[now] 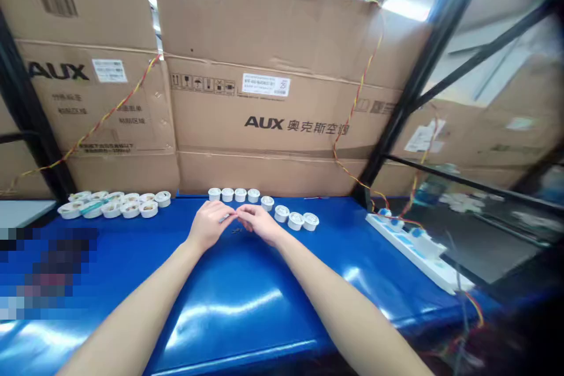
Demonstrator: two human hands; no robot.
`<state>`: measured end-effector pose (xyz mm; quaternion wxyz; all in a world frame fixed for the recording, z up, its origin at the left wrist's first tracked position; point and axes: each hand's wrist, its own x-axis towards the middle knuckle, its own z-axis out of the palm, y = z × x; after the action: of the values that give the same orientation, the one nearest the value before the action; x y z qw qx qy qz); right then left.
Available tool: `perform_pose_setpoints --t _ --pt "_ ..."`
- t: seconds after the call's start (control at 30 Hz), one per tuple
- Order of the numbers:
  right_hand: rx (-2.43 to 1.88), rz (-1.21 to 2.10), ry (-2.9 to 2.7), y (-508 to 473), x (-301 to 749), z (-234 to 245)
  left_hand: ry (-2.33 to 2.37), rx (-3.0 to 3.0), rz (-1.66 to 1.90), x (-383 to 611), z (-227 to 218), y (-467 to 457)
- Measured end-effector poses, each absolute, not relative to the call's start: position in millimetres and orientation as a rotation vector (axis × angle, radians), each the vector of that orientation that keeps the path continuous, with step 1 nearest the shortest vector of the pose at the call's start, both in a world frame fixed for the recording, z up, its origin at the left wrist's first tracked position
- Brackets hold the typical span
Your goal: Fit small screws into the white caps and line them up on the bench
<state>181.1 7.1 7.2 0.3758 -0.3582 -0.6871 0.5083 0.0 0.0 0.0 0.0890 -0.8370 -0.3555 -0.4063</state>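
My left hand (211, 223) and my right hand (259, 222) meet over the blue tabletop (233, 299), fingertips pinched together. Whatever sits between the fingertips is too small to make out. Just below them, a few small dark pieces (237, 230) lie on the table. Behind my hands stands a row of small white round tubs (240, 194). More white tubs (296, 221) curve round to the right of my right hand.
At the left back, several white tubs (130, 210) with brownish contents stand grouped, a teal strip (91, 207) across some. A white power strip (418, 252) with plugs lies along the right edge. Cardboard panels (273, 170) wall the back, and a black frame post (396, 111) rises at right.
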Motion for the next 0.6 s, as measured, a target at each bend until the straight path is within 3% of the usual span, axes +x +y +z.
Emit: perform_pose_setpoints --t 0.3,0.43,0.6 --pt "-1.169 0.547 -1.909 12.0 185.5 5.7 -1.760 -2.552 -1.118 -12.1 -24.3 21.4" --pt "-1.142 0.162 -2.049 6.6 183.2 8.8 -1.702 -2.652 -1.157 -12.1 -20.9 18.4" --pt "-1.075 -0.046 -2.141 1.7 182.0 12.4 -1.455 -2.727 -1.283 -1.7 -4.2 1.9"
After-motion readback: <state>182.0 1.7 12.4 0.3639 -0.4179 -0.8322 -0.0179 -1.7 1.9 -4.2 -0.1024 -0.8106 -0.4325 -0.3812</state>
